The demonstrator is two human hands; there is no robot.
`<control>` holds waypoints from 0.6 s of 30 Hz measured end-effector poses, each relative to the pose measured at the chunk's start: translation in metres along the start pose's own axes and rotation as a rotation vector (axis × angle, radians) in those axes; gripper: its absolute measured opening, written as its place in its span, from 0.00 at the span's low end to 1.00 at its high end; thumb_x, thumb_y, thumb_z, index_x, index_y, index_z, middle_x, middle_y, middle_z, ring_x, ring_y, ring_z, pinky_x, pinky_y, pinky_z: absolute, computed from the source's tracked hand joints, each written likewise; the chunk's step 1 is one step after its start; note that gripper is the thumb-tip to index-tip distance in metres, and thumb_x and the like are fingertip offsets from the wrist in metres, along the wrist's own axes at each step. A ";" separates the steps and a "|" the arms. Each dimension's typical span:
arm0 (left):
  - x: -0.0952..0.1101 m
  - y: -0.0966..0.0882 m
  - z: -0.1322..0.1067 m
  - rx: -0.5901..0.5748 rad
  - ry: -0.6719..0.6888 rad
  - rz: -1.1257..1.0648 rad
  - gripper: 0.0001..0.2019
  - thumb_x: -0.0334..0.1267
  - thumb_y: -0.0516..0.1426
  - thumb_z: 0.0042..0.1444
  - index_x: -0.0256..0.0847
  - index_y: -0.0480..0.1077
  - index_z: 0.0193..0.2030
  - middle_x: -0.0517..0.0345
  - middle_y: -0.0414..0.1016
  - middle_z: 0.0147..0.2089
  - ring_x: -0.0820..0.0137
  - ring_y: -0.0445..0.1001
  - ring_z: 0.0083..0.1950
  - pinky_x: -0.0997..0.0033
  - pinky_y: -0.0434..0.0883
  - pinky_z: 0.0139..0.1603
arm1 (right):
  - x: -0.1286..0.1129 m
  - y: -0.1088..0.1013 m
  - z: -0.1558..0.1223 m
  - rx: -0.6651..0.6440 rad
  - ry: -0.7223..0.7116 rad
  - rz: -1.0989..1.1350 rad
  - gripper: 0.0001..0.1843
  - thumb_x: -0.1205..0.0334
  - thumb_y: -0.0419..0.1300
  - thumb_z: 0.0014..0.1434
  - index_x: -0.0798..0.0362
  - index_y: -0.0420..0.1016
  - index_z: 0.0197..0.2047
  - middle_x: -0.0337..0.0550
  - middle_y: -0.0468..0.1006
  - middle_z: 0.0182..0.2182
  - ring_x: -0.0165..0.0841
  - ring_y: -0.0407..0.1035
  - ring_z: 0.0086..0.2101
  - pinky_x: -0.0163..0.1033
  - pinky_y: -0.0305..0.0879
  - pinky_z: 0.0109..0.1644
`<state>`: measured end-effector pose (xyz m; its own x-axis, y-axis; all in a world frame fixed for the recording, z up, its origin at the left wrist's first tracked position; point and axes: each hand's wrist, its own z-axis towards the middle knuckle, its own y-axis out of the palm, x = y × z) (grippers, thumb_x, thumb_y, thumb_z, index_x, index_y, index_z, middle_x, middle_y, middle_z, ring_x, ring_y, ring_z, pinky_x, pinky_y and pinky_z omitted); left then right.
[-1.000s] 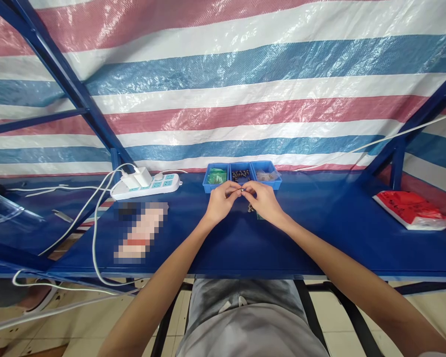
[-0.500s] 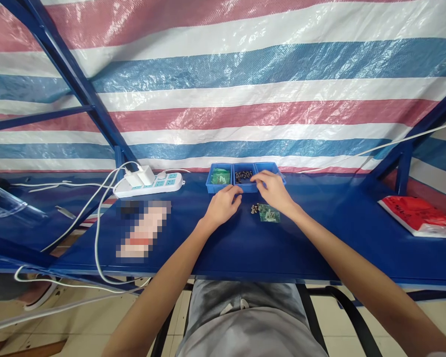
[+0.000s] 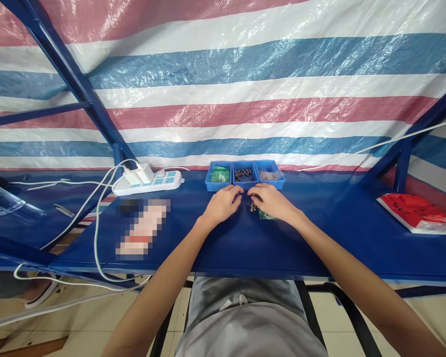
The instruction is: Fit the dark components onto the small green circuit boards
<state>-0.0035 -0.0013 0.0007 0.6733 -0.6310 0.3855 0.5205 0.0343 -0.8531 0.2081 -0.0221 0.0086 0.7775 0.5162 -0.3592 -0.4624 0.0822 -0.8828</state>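
Note:
My left hand point(image 3: 222, 204) rests on the blue table point(image 3: 319, 238) with its fingers curled in a pinch; what it holds is too small to name. My right hand point(image 3: 269, 200) lies just to its right, fingers curled down over a small heap of dark parts point(image 3: 252, 207) and a green piece point(image 3: 263, 215) on the table. Behind both hands stands a blue three-part tray point(image 3: 245, 187): green pieces on the left point(image 3: 218, 174), dark small parts in the middle point(image 3: 243, 174), pale parts on the right point(image 3: 268, 174).
A white power strip point(image 3: 148, 183) with plugs and white cables lies at the back left. A red and white bag point(image 3: 416, 212) lies at the right. A blurred-out patch point(image 3: 143, 229) sits left of my hands. Blue frame posts and a striped tarp stand behind.
My right hand reached back to the tray's middle part, then came forward again and now sits over the dark parts on the table. The left hand stayed nearly still.

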 end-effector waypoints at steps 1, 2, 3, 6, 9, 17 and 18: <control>0.000 0.000 0.000 -0.008 0.002 0.001 0.11 0.37 0.50 0.66 0.45 0.71 0.51 0.55 0.76 0.47 0.67 0.75 0.38 0.69 0.68 0.36 | 0.000 -0.002 -0.001 -0.013 -0.001 0.001 0.13 0.69 0.55 0.65 0.51 0.80 0.46 0.47 0.79 0.43 0.43 0.71 0.47 0.43 0.65 0.50; 0.000 0.000 0.000 -0.014 0.006 0.001 0.11 0.37 0.50 0.66 0.45 0.71 0.50 0.55 0.76 0.47 0.67 0.75 0.38 0.69 0.68 0.36 | -0.001 -0.004 -0.002 -0.026 0.001 0.006 0.12 0.69 0.56 0.64 0.50 0.81 0.45 0.47 0.79 0.42 0.43 0.71 0.46 0.43 0.65 0.50; 0.000 0.001 0.000 -0.020 0.012 0.001 0.11 0.37 0.50 0.66 0.45 0.72 0.50 0.55 0.76 0.46 0.67 0.75 0.39 0.69 0.68 0.37 | 0.000 -0.006 -0.003 -0.041 0.002 0.012 0.11 0.69 0.57 0.64 0.50 0.81 0.43 0.47 0.78 0.43 0.43 0.71 0.46 0.43 0.65 0.49; -0.001 0.002 -0.001 -0.032 0.026 0.002 0.11 0.37 0.50 0.66 0.45 0.72 0.49 0.55 0.76 0.45 0.67 0.75 0.39 0.70 0.68 0.36 | 0.002 -0.007 -0.004 -0.077 -0.014 0.031 0.11 0.69 0.57 0.63 0.50 0.82 0.41 0.47 0.78 0.42 0.42 0.71 0.44 0.42 0.66 0.48; -0.001 0.002 -0.001 -0.032 0.027 0.009 0.11 0.37 0.50 0.66 0.44 0.72 0.49 0.55 0.76 0.45 0.67 0.75 0.37 0.69 0.67 0.36 | 0.004 -0.005 -0.005 -0.111 -0.057 0.053 0.11 0.69 0.57 0.63 0.49 0.82 0.40 0.47 0.76 0.40 0.42 0.70 0.45 0.43 0.66 0.48; -0.002 0.003 -0.001 -0.029 0.041 0.019 0.11 0.37 0.50 0.66 0.45 0.72 0.48 0.56 0.76 0.44 0.68 0.73 0.36 0.70 0.65 0.35 | 0.008 -0.002 -0.005 -0.157 -0.078 0.117 0.06 0.67 0.62 0.61 0.48 0.81 0.37 0.47 0.72 0.43 0.43 0.66 0.49 0.47 0.64 0.53; -0.002 0.002 -0.001 -0.031 0.042 0.021 0.11 0.37 0.50 0.66 0.45 0.72 0.48 0.55 0.76 0.44 0.68 0.73 0.36 0.70 0.65 0.35 | 0.008 -0.002 -0.004 -0.163 -0.076 0.118 0.06 0.66 0.62 0.61 0.48 0.81 0.37 0.47 0.71 0.43 0.43 0.66 0.49 0.47 0.64 0.53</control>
<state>-0.0045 -0.0008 -0.0028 0.6614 -0.6620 0.3526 0.4891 0.0243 -0.8719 0.2174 -0.0218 0.0060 0.6851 0.5770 -0.4447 -0.4683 -0.1187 -0.8756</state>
